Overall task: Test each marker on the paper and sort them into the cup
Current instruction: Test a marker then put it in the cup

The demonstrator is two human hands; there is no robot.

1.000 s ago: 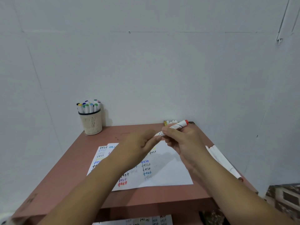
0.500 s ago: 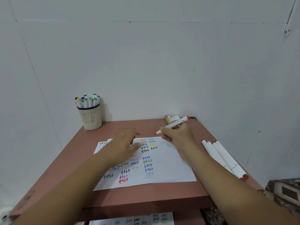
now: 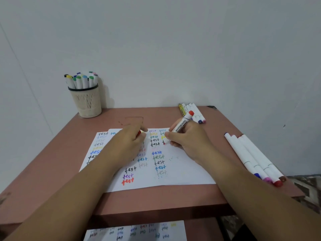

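My right hand [image 3: 187, 141] grips a white whiteboard marker with a red end [image 3: 182, 123], its tip down on the white paper [image 3: 182, 174] beside rows of coloured "test" words. My left hand [image 3: 128, 145] rests on the paper's upper middle and holds the marker's red cap [image 3: 139, 133] in curled fingers. A beige mesh cup [image 3: 86, 101] full of several capped markers stands at the table's back left corner.
Several white markers [image 3: 250, 153] lie along the right edge of the brown table [image 3: 52, 162]. A few more markers [image 3: 192, 111] lie at the back by the wall. Another written sheet [image 3: 135, 231] sits on a lower shelf.
Both hands came down from mid-air to the paper. The cap came off into my left hand, and the marker tip now touches the sheet.
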